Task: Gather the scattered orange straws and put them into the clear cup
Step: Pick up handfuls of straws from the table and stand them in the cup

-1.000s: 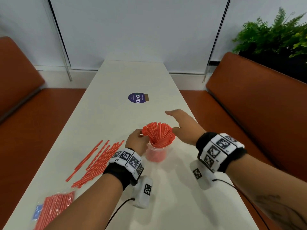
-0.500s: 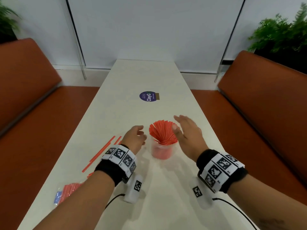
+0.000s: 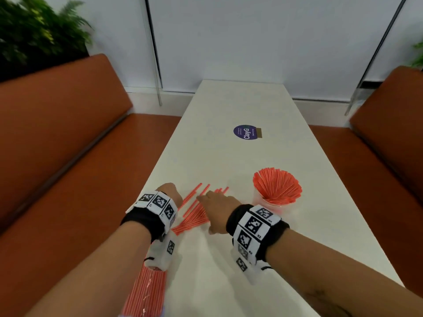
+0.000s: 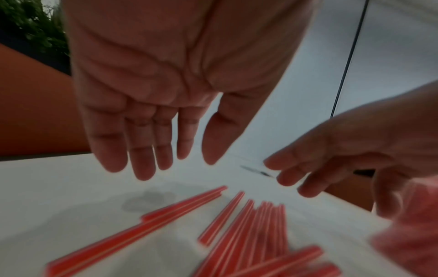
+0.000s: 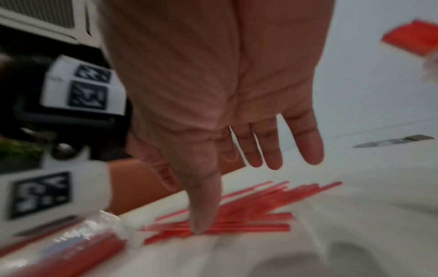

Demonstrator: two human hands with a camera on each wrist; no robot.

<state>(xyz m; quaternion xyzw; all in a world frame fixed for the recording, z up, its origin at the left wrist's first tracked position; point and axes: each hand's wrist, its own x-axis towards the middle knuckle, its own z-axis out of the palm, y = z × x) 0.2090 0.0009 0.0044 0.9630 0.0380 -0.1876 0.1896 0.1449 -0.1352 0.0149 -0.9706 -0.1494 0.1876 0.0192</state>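
Observation:
Several loose orange straws (image 3: 194, 213) lie fanned out on the white table (image 3: 240, 106) near its left edge. My left hand (image 3: 170, 193) hovers over their left side with straight fingers (image 4: 142, 159), holding nothing. My right hand (image 3: 217, 207) is spread over the pile from the right, and its thumb (image 5: 201, 215) touches the straws (image 5: 249, 211). The clear cup (image 3: 272, 202) stands to the right of both hands, packed with a fan of orange straws (image 3: 277, 184). In the left wrist view the loose straws (image 4: 237, 224) lie below both hands.
A clear plastic packet of orange straws (image 3: 146, 291) lies at the table's near left corner under my left forearm. A round purple sticker (image 3: 246, 132) sits mid-table. Orange benches (image 3: 57, 133) flank the table, and a plant (image 3: 34, 30) stands at the far left.
Both hands left the cup and moved left to the loose straws. The view swung left, so the cup now sits to the right of the hands.

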